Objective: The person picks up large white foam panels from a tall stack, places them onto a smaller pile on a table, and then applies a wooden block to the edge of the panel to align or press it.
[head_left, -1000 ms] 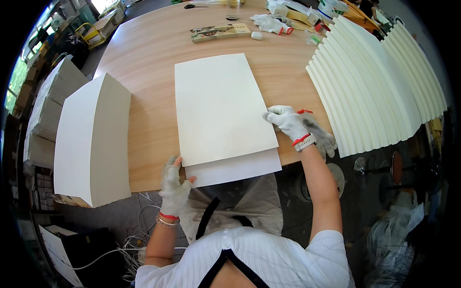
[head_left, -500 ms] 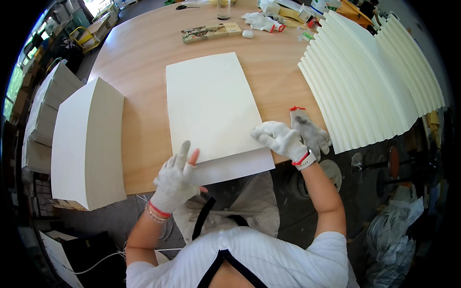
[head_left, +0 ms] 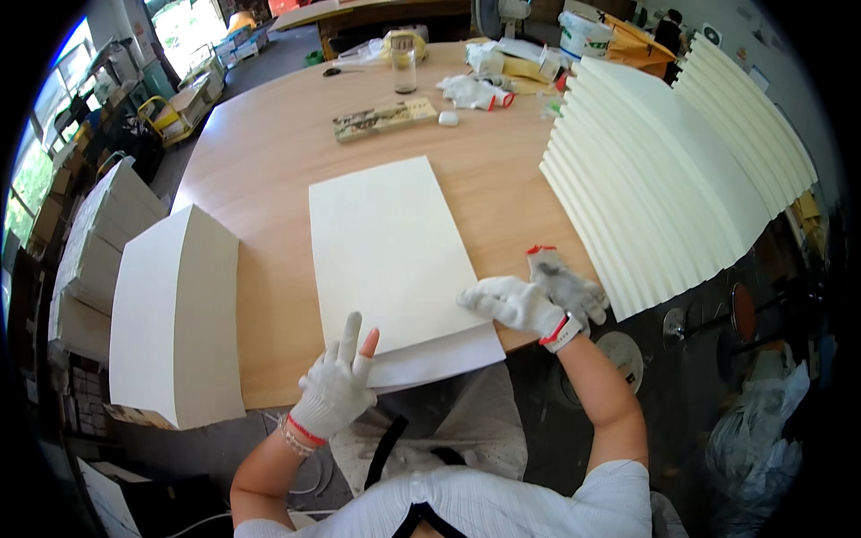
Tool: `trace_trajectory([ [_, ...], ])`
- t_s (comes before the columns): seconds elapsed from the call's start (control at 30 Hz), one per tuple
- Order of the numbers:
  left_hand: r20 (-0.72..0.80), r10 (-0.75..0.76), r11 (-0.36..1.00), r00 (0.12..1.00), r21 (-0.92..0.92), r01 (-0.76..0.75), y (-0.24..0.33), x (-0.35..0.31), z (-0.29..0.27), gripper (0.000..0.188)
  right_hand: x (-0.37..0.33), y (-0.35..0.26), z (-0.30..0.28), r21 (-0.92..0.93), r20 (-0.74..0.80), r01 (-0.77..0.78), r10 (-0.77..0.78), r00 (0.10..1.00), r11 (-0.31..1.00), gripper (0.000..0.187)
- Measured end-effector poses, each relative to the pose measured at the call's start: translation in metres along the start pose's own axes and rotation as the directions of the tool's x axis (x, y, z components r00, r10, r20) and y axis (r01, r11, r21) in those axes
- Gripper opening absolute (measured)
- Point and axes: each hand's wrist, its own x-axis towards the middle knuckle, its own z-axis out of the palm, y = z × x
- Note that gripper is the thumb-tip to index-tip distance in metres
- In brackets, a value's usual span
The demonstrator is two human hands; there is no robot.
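"Where does the light enter this room?"

"Daylight comes through windows (head_left: 31,170) along the left side and a bright opening (head_left: 186,31) at far left, leaving a sheen on the broad wood-toned table (head_left: 260,134)."

"And beyond it?"

"A second table (head_left: 345,11) stands at the back, across a grey floor (head_left: 276,56); at right, a pale wall (head_left: 794,90) and a stool (head_left: 742,314) with a round reddish-brown seat."
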Motion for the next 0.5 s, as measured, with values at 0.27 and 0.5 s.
trace_trajectory([
  [0.27, -0.143, -0.363, 0.772, 0.921, -0.6, 0.21, -0.039, 0.016, 0.018, 0.008, 0.003, -0.024, -0.002, -0.174, 0.003, -0.23, 0.234, 0.972, 0.958, 0.041],
  [0.5, -0.082, -0.434, 0.762, 0.897, -0.564, 0.317, -0.048, 0.021, 0.031, 0.012, 0.003, -0.008, 0.031, -0.28, -0.286, -0.258, 0.176, 0.942, 0.925, 0.019],
])
